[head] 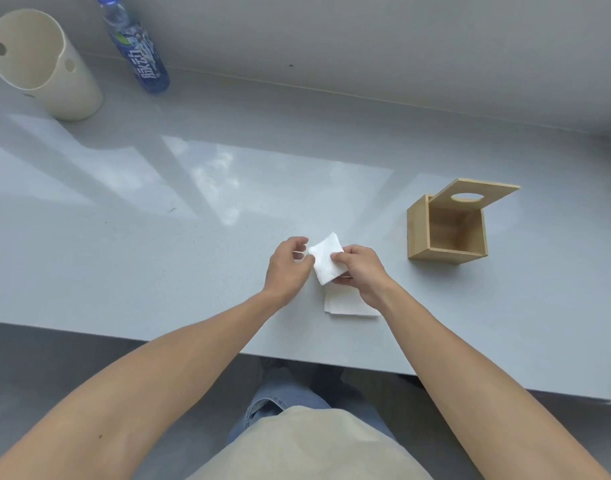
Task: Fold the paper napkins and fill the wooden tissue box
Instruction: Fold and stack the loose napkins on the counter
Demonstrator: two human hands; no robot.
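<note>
A flat white paper napkin [349, 303] lies nearest on the pale grey counter [158, 271]; above it a small folded white napkin [326, 259] is pinched by both hands, left [288, 266] and right [361, 271]. Edges should be aligned and creased before transfer into the open, empty wooden tissue box [447, 233] further right.

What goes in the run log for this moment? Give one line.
step: folding | both hands: left hand, right hand pinch napkin | spare napkin beneath | box open, empty
</note>
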